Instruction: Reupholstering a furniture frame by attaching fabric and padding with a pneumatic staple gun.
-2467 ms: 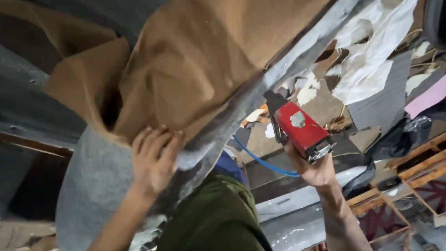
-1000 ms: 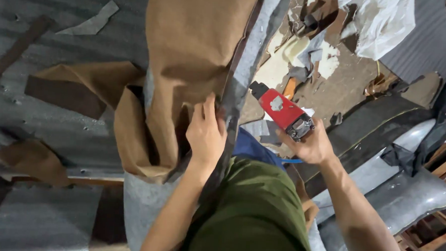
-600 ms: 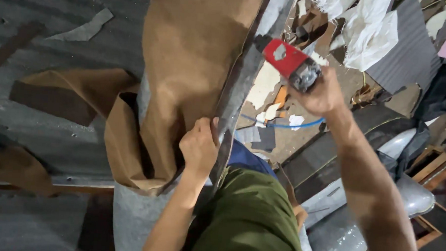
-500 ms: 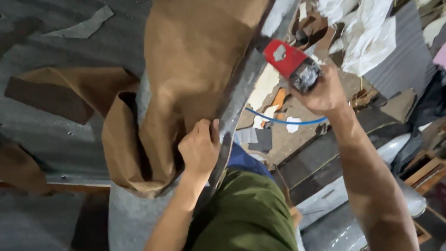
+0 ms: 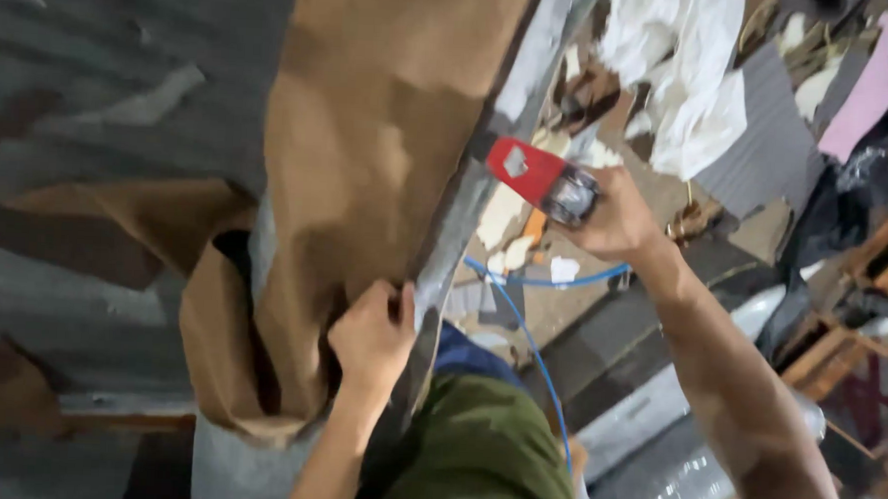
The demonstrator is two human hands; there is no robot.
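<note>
My left hand (image 5: 372, 334) presses brown fabric (image 5: 369, 146) against the edge of a long grey padded piece (image 5: 471, 196). The fingers pinch the fabric at that edge. My right hand (image 5: 620, 219) grips a red staple gun (image 5: 539, 177) whose nose touches the grey edge higher up. A thin blue hose (image 5: 535, 333) runs from the gun down past my green shirt. The brown fabric folds over loosely at the lower left.
Grey felt sheets (image 5: 92, 84) lie to the left. Scraps of white cloth (image 5: 686, 70), pink and grey foam pieces (image 5: 850, 98) and wooden frames (image 5: 883, 259) litter the floor on the right. A shiny grey covered panel (image 5: 674, 459) lies at the lower right.
My right hand has raised the staple gun from beside my left hand up to the grey edge. My left hand slid along the edge and kept pinching the brown fabric.
</note>
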